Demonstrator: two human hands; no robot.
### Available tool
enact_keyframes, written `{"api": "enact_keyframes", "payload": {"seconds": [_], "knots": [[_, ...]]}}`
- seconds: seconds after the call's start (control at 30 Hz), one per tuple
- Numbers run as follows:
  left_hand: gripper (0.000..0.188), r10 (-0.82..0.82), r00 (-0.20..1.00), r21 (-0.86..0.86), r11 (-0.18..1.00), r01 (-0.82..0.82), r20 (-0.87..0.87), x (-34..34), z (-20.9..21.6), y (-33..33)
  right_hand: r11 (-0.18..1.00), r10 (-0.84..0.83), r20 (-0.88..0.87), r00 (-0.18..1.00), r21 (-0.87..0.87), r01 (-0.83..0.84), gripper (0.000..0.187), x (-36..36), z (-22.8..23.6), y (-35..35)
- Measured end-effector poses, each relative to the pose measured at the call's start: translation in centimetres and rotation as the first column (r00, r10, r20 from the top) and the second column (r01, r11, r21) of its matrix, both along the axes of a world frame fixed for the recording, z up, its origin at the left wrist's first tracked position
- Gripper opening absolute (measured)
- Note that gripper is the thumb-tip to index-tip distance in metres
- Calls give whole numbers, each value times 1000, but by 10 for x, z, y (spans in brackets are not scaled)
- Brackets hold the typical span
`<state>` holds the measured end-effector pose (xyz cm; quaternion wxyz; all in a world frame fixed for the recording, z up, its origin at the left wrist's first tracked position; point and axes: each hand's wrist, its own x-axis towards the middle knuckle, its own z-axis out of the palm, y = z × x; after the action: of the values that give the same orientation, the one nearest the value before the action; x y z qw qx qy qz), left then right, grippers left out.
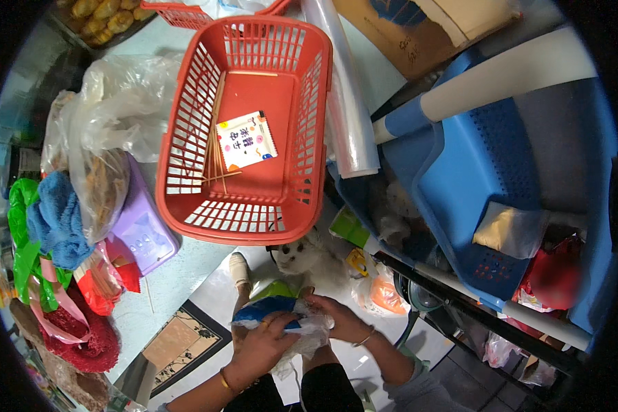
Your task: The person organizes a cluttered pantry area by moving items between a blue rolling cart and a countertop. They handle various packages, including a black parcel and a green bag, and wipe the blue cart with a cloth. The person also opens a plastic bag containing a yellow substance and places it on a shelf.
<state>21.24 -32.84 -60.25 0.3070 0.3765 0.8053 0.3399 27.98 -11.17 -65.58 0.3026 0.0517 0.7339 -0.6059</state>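
Note:
Low in front of my lap, both hands are closed on a crinkled plastic packet (271, 309), blue on one part and clear on the rest. My left hand (268, 341) grips it from the near left, fingers bent over the clear film. On its right side my right hand (333, 319) pinches the plastic; the fingertips are partly hidden. What the packet contains cannot be made out. Just beyond it shows something light green (275, 291). Further up, a red plastic basket (172, 218) on the table holds a white printed sachet (247, 141) and several thin wooden sticks (218, 147).
To the left lie clear plastic bags (127, 103), a lilac tray (144, 226), a blue cloth (65, 216) and red mesh (82, 336). A plastic roll (343, 89) lies right of the basket. Blue bins (474, 206) stand on a right-hand rack. A white furry animal (312, 261) is below the basket.

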Motion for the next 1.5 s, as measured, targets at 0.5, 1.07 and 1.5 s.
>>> {"api": "enact_keyframes", "payload": {"seconds": [0.5, 1.07, 1.5], "knots": [[32, 212, 960, 18, 976, -219, 183, 49, -22, -46, -241, -341, -263, 903, 953, 186, 76, -59, -180, 309], [49, 175, 911, 63, 975, -213, 374, 36, -21, -23, 187, -283, -546, 788, 775, 604, 23, -66, -129, 219], [44, 31, 972, 64, 997, -47, 231, 2, -18, 17, 991, 21, -197, 980, 134, 6, 24, -21, 21, 17]]}}
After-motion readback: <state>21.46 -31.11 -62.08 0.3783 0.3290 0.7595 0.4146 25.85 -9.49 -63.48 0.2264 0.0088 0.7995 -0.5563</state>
